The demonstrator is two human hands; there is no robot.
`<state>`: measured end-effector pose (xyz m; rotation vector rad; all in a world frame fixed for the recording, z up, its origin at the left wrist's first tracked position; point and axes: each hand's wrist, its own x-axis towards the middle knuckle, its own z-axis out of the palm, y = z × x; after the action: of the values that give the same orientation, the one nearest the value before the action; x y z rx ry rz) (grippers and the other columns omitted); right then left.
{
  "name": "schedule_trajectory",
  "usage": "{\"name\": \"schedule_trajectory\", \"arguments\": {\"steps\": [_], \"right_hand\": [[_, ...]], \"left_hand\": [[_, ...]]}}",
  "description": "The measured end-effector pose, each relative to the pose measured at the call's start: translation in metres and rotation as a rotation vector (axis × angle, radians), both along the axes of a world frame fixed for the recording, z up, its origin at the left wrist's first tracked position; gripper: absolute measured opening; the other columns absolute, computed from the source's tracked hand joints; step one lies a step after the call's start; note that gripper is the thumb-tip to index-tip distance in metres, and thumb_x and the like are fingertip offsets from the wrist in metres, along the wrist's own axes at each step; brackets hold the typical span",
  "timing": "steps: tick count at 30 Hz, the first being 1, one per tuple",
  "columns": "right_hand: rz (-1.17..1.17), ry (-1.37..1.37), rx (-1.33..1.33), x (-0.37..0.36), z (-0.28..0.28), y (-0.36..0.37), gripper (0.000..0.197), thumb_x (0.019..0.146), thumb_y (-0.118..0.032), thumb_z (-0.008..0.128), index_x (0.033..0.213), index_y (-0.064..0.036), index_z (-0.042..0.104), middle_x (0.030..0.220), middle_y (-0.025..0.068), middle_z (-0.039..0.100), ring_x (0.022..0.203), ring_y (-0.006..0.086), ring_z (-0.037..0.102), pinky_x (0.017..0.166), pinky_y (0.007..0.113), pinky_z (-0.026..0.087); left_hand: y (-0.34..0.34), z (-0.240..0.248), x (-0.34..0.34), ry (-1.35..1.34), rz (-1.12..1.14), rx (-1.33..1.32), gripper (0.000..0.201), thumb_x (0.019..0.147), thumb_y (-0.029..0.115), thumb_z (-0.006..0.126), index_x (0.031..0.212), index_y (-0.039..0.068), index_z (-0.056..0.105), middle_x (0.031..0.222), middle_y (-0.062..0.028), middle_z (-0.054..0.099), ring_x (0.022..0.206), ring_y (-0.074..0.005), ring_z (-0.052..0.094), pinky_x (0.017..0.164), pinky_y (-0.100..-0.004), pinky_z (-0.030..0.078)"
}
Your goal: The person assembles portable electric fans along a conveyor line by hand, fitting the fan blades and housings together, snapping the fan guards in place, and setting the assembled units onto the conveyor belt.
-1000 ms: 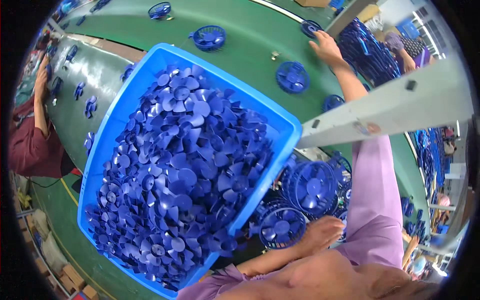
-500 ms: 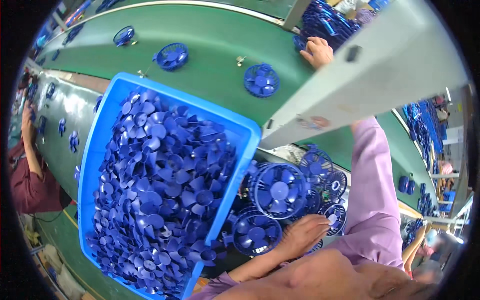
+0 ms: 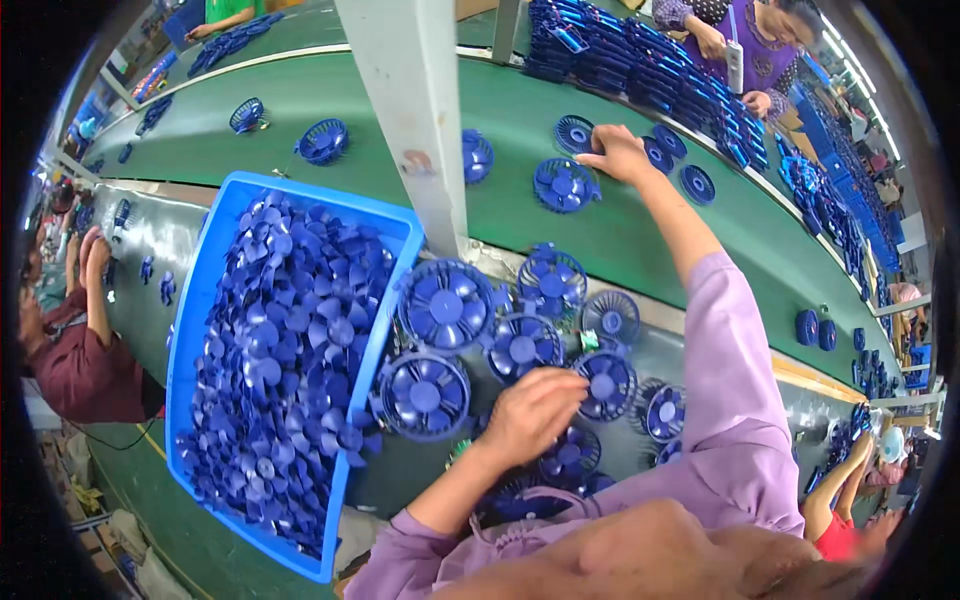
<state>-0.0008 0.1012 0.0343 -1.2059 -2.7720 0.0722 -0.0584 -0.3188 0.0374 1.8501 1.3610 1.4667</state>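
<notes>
My right hand [image 3: 622,155] reaches over the green conveyor belt, thumb and fingers around the near edge of a round blue grille cover [image 3: 574,134]. Just below that hand lies a blue fan housing [image 3: 565,186] with blades in it. On the dark work surface my left hand [image 3: 538,412] has its fingers drawn together, the fingertips at the rim of a small blue fan [image 3: 606,386]. Other blue fans with blades fitted surround it, among them a larger fan [image 3: 446,306] and a second fan [image 3: 426,396]. A blue cage [image 3: 611,318] without visible blades lies behind.
A bright blue bin [image 3: 392,280] heaped with loose fan blades [image 3: 285,350] stands at the left. A grey post [image 3: 405,110] rises beside it. More grille covers [image 3: 697,184] lie on the belt. A co-worker in maroon [image 3: 90,365] works at far left, another in purple [image 3: 745,50] across the belt.
The view has swung right, so the post and bin appear further left. My right hand now shows fully beside a grille cover; my left hand has moved to another part of the fan group.
</notes>
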Motion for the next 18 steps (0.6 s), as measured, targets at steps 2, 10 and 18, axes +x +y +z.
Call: {"name": "schedule_trajectory", "arguments": {"steps": [2, 10, 18], "right_hand": [[0.088, 0.064, 0.045, 0.041, -0.005, -0.009, 0.043, 0.069, -0.045, 0.078, 0.077, -0.0095, 0.056, 0.087, 0.0095, 0.062, 0.093, 0.0314, 0.059, 0.067, 0.048, 0.046], [0.082, 0.007, -0.111, 0.175, 0.003, -0.104, 0.039, 0.068, -0.039, 0.078, 0.074, -0.0091, 0.054, 0.096, 0.0106, 0.059, 0.096, 0.0318, 0.058, 0.072, 0.051, 0.047], [0.341, 0.112, -0.31, 0.288, 0.033, -0.194, 0.039, 0.074, -0.041, 0.077, 0.069, -0.0064, 0.06, 0.066, 0.0117, 0.059, 0.065, 0.0291, 0.059, 0.06, 0.039, 0.047]], "left_hand": [[-0.001, -0.002, 0.003, 0.06, 0.057, 0.037, 0.012, 0.082, 0.004, 0.065, 0.094, 0.001, 0.067, 0.101, -0.0109, 0.067, 0.097, -0.0298, 0.063, 0.083, -0.0389, 0.052], [0.009, -0.005, 0.007, 0.226, 0.14, 0.134, 0.007, 0.084, 0.005, 0.062, 0.089, 0.002, 0.066, 0.098, -0.0124, 0.068, 0.096, -0.0308, 0.064, 0.083, -0.0395, 0.05], [0.013, -0.005, 0.015, 0.311, 0.206, 0.175, 0.007, 0.084, 0.002, 0.061, 0.089, 0.0, 0.065, 0.097, -0.0126, 0.068, 0.097, -0.0311, 0.064, 0.084, -0.0386, 0.049]]}}
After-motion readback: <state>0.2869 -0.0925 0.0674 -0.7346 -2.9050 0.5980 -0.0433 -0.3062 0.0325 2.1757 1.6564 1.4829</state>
